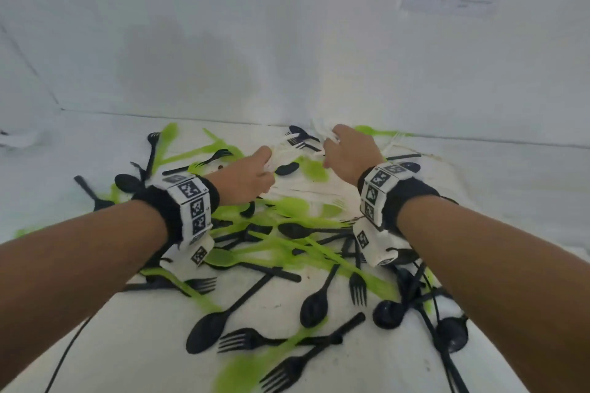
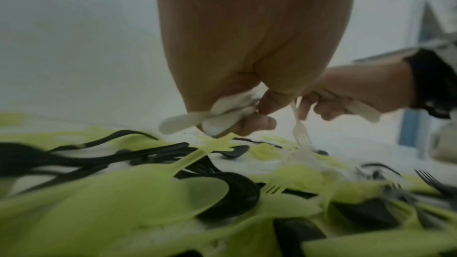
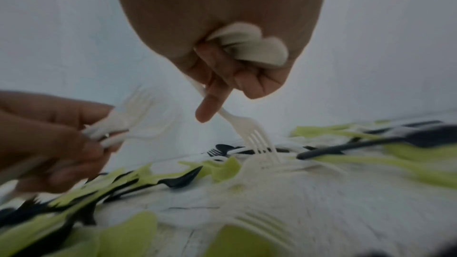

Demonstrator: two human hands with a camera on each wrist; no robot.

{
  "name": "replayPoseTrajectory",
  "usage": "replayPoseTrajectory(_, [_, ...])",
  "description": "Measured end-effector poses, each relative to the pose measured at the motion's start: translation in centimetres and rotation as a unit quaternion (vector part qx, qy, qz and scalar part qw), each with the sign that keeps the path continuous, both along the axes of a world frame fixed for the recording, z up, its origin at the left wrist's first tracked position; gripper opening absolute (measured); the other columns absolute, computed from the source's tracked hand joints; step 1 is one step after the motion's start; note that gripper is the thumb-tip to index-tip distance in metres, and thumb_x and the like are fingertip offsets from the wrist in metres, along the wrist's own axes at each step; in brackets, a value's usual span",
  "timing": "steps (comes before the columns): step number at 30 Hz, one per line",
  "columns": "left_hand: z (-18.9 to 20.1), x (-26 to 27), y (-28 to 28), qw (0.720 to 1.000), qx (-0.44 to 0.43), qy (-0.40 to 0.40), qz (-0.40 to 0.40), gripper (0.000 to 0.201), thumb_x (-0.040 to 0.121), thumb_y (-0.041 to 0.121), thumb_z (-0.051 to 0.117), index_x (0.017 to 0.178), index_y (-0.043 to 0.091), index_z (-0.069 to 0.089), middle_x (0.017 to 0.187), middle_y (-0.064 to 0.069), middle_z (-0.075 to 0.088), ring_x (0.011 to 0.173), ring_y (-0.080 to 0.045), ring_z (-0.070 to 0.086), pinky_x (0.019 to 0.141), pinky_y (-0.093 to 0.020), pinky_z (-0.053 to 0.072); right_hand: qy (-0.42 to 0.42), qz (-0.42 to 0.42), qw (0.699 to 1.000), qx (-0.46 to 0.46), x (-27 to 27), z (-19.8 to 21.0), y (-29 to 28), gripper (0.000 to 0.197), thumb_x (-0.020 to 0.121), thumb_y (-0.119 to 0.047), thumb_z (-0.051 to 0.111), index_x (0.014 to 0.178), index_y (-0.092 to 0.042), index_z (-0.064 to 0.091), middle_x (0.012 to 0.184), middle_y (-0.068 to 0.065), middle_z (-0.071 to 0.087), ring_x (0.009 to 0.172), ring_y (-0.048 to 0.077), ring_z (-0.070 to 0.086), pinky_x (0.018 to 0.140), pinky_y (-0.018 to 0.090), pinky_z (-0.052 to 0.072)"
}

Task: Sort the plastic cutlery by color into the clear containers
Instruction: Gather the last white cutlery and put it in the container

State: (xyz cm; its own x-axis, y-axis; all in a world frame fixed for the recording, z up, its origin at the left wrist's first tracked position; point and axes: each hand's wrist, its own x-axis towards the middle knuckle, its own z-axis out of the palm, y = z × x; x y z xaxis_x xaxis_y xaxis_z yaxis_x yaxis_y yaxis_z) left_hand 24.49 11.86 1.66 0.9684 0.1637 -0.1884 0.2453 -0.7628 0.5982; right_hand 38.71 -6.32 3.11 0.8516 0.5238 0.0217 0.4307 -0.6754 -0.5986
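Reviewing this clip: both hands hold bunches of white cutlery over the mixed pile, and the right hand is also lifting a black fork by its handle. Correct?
Not quite. The fork that the right hand lifts is white, not black; the right wrist view shows its pale tines hanging over the pile. The rest holds: the left hand and the right both grip white cutlery.

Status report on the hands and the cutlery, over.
Left hand grips white plastic cutlery. Right hand too, one white fork dangling. Green and black cutlery unsorted.
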Motion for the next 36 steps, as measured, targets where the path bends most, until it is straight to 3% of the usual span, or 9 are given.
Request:
replayPoseTrajectory(4, [-0.6, 2.5, -1.2, 0.983, 0.124, 0.009, -0.138, 0.021, 0.102, 0.030, 0.049, 0.097, 0.013, 0.039, 0.074, -0.001, 0.048, 0.062, -0.018, 0.042, 0.056, -0.034, 0.031, 0.038, -0.108, 0.990, 0.081, -1.4, -0.2, -2.3, 0.029, 0.100, -0.038, 0.048, 0.083, -0.015, 0.055, 0.078, -0.005, 0.064, 0.086, 0.025, 0.058, 0.072, 0.035, 0.036])
replayPoseTrajectory(8, [-2.1, 4.7, -2.7, 0.952, 0.218, -0.009, -0.214, 0.019, 0.099, 0.035, 0.053, 0.099, 0.018, 0.046, 0.082, 0.001, 0.056, 0.069, -0.018, 0.052, 0.056, -0.032, 0.035, 0.056, -0.142, 0.987, 0.044, -1.7, -1.9, -5.2, 0.027, 0.097, -0.037, 0.062, 0.102, -0.012, 0.053, 0.087, 0.000, 0.060, 0.089, 0.025, 0.058, 0.074, 0.035, 0.041])
replayPoseTrajectory(11, [-3.1, 6.0, -3.1, 0.952, 0.216, 0.002, -0.217, 0.019, 0.100, 0.034, 0.055, 0.088, 0.021, 0.049, 0.081, 0.002, 0.056, 0.071, -0.018, 0.054, 0.060, -0.032, 0.037, 0.076, -0.156, 0.984, 0.031, -1.8, -2.8, -7.3, 0.043, 0.095, -0.035, 0.065, 0.130, -0.017, 0.047, 0.106, 0.003, 0.068, 0.098, 0.023, 0.064, 0.087, 0.034, 0.050])
replayPoseTrajectory(16, [-2.8, 6.2, -3.1, 0.955, 0.196, 0.018, -0.220, 0.024, 0.102, 0.034, 0.056, 0.085, 0.020, 0.049, 0.081, 0.002, 0.053, 0.069, -0.012, 0.048, 0.059, -0.029, 0.031, 0.061, -0.166, 0.984, -0.012, -0.7, -2.9, -8.3, 0.018, 0.095, -0.034, 0.055, 0.103, -0.018, 0.056, 0.097, 0.004, 0.066, 0.086, 0.025, 0.061, 0.068, 0.032, 0.040])
replayPoseTrajectory(19, [-1.9, 5.3, -3.0, 0.964, 0.175, 0.013, -0.200, 0.023, 0.105, 0.033, 0.052, 0.093, 0.013, 0.053, 0.088, -0.002, 0.054, 0.077, -0.021, 0.052, 0.065, -0.033, 0.035, 0.092, -0.174, 0.980, -0.007, 0.1, -2.6, -7.5, 0.024, 0.098, -0.036, 0.049, 0.108, -0.014, 0.049, 0.104, 0.008, 0.060, 0.088, 0.027, 0.056, 0.071, 0.033, 0.039])
replayPoseTrajectory(22, [-0.6, 3.7, -2.4, 0.978, 0.118, -0.002, -0.170, 0.022, 0.108, 0.035, 0.043, 0.099, 0.014, 0.044, 0.096, -0.005, 0.059, 0.083, -0.024, 0.057, 0.073, -0.038, 0.046, 0.092, -0.144, 0.985, -0.022, 0.6, -2.4, -6.2, 0.022, 0.098, -0.034, 0.049, 0.108, -0.015, 0.046, 0.101, 0.006, 0.057, 0.093, 0.029, 0.054, 0.079, 0.035, 0.041])
replayPoseTrajectory(27, [0.8, 0.6, -1.5, 0.998, -0.011, -0.056, -0.034, 0.018, 0.107, 0.027, 0.043, 0.101, 0.011, 0.037, 0.079, -0.001, 0.053, 0.049, -0.006, 0.037, 0.049, -0.019, 0.034, 0.022, 0.002, 0.993, -0.116, 0.5, -2.6, -3.0, 0.034, 0.101, -0.031, 0.052, 0.131, -0.013, 0.054, 0.132, 0.011, 0.059, 0.124, 0.034, 0.054, 0.093, 0.035, 0.042])
replayPoseTrajectory(31, [0.3, -1.5, 0.0, 0.999, -0.003, -0.054, -0.004, 0.028, 0.104, 0.046, 0.047, 0.097, 0.019, 0.046, 0.084, 0.008, 0.054, 0.069, -0.015, 0.051, 0.067, -0.033, 0.043, 0.002, 0.110, 0.968, -0.226, 0.2, -3.6, 0.1, 0.055, 0.101, -0.032, 0.055, 0.153, -0.019, 0.043, 0.156, 0.006, 0.045, 0.140, 0.030, 0.044, 0.110, 0.035, 0.038])
replayPoseTrajectory(36, [-0.8, -4.1, 1.3, 0.996, 0.080, -0.003, -0.037, 0.027, 0.106, 0.046, 0.041, 0.092, 0.023, 0.043, 0.089, -0.001, 0.064, 0.079, -0.017, 0.059, 0.073, -0.035, 0.048, -0.037, 0.139, 0.948, -0.285, 0.1, -5.5, 2.0, 0.020, 0.096, -0.026, 0.055, 0.115, -0.027, 0.060, 0.118, 0.000, 0.065, 0.106, 0.028, 0.065, 0.085, 0.039, 0.056])
